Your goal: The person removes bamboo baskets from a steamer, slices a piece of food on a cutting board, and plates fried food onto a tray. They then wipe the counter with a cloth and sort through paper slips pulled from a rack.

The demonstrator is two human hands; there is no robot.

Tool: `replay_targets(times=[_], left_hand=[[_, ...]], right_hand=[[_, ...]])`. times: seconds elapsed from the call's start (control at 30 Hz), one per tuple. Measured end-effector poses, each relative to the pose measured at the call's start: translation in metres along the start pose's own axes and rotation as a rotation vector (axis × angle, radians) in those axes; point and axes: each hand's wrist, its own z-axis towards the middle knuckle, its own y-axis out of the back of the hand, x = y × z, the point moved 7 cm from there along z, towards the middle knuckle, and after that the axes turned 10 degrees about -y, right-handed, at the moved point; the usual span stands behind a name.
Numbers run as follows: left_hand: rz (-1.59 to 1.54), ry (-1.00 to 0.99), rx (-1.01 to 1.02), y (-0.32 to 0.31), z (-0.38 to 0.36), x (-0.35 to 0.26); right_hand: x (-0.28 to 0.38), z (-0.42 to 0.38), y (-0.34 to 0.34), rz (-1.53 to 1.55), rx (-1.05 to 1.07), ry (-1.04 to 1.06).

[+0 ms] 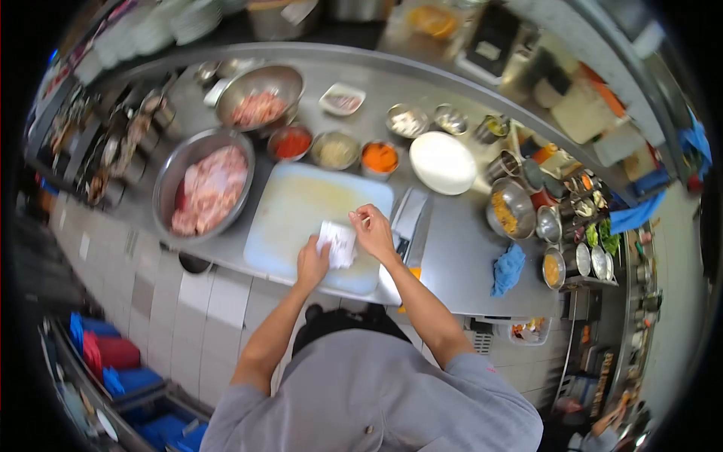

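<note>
My left hand [312, 260] grips the left edge of a small white piece of paper or packet [339, 242] with dark print, too small to read. It is above the lower right part of a pale, stained cutting board [294, 207]. Just right of the paper is my right hand [371, 230], raised with thumb and fingertips pinched together; I cannot make out whether anything is between them. A cleaver [410, 213] with a broad blade lies to the right of the board. Left of the board stands a large metal bowl [160, 197] of raw chicken pieces.
Behind the board stand bowls of red pieces [290, 142], pale pieces [336, 151] and orange pieces [379, 157], with a white oval plate [443, 163] to their right. A blue cloth [508, 270] lies near the counter's front edge. Another person's hand [619, 410] shows far right.
</note>
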Motion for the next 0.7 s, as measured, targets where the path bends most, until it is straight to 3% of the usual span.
replay_targets(times=[0.07,0.13,0.23,0.33,0.4,0.5,0.7], left_hand=[[0.018,-0.028,0.009,0.004,0.000,-0.002],[0.050,-0.103,-0.105,0.017,-0.001,-0.013],[0.020,-0.091,-0.145,0.033,0.005,-0.018],[-0.012,-0.146,-0.140,0.046,0.012,-0.024],[-0.035,-0.203,-0.148,0.053,0.013,-0.030],[-0.080,-0.230,-0.175,0.066,0.007,-0.027],[-0.206,0.011,-0.246,0.093,-0.034,0.011]], right_hand=[[0.048,0.015,0.040,0.185,-0.004,0.063],[0.111,0.036,0.087,0.423,-0.023,0.210],[0.227,0.062,0.167,0.919,0.010,0.248],[0.292,0.115,0.199,1.341,0.143,0.200],[0.310,0.163,0.206,1.424,0.277,0.214],[0.309,0.195,0.230,1.455,0.224,0.311],[0.269,0.160,0.295,1.432,-0.225,0.417]])
